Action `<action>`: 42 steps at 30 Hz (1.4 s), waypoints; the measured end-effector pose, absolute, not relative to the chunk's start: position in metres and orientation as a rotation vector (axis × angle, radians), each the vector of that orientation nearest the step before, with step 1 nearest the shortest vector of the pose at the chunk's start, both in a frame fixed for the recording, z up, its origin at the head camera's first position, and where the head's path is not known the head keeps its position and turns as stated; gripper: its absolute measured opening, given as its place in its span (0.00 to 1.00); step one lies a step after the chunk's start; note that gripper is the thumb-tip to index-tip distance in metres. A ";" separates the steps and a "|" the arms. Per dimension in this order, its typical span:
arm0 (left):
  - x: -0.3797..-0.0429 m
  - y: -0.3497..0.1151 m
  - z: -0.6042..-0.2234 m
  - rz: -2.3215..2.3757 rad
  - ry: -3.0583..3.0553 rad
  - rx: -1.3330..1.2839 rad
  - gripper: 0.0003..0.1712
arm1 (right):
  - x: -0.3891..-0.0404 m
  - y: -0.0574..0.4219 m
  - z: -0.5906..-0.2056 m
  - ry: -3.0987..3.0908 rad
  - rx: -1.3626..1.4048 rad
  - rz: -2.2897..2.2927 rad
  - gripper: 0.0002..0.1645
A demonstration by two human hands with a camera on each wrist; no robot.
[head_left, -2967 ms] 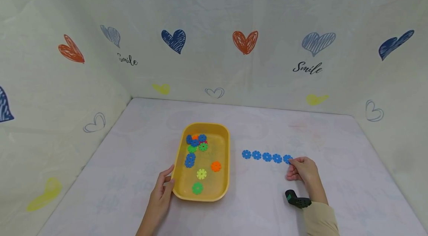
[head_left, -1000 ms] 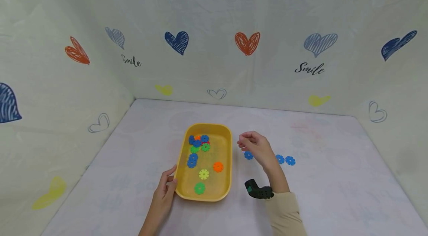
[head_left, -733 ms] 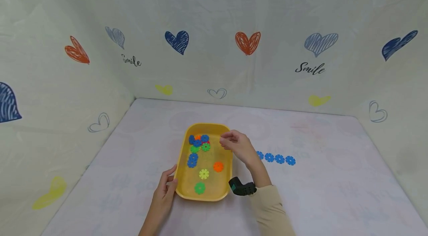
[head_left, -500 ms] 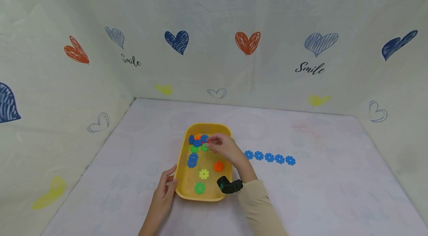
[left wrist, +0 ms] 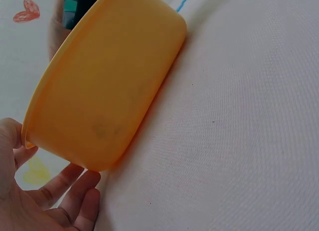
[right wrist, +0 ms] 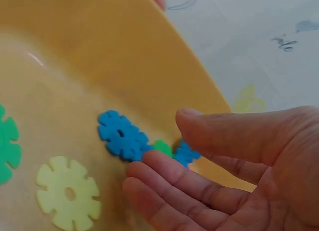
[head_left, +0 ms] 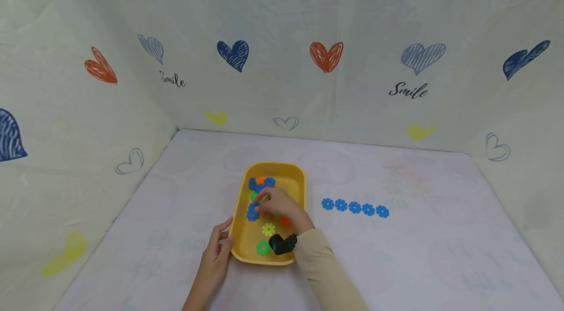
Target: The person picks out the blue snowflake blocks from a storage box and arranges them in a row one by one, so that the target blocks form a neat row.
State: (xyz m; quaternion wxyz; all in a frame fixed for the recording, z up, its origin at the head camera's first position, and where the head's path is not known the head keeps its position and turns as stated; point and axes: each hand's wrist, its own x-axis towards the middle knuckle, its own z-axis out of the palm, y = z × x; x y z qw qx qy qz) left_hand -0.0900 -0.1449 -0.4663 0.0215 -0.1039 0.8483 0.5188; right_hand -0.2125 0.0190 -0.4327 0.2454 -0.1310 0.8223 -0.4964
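A yellow plastic tray (head_left: pixel 304 193) holds several notched snowflake building discs in mixed colours. My left hand (head_left: pixel 216 250) grips its left side, thumb at the rim and other fingers against the outer wall, as the left wrist view shows. Inside the tray, my right hand (head_left: pixel 279 203) hovers over the discs with thumb and fingers apart, holding nothing. Nearest its fingertips are overlapping blue snowflake discs (right wrist: pixel 119 134). A pale yellow disc (right wrist: pixel 70 193) lies flat close by. The right hand partly hides an orange disc (head_left: pixel 286 222) and green ones.
Right of the tray, several blue snowflake discs (head_left: pixel 354 207) lie in a row on the white-covered table (head_left: pixel 423 252). A black wrist camera (head_left: pixel 282 244) hangs over the tray's front part. A curtain with printed hearts (head_left: pixel 326 56) stands behind.
My right hand has left the end of the blue row and moved left into the tray, down towards the blue discs. The left hand stays at the tray's side.
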 end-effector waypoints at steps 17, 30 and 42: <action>-0.090 -0.147 -0.467 1.618 2.642 -0.297 0.22 | -0.214 0.000 -0.451 2.319 -0.311 -1.226 0.14; -0.089 -0.147 -0.467 1.630 2.663 -0.277 0.22 | -0.213 -0.004 -0.448 2.387 -0.356 -1.118 0.16; -0.089 -0.146 -0.465 1.617 2.639 -0.299 0.22 | -0.214 -0.004 -0.454 2.439 -0.364 -1.078 0.15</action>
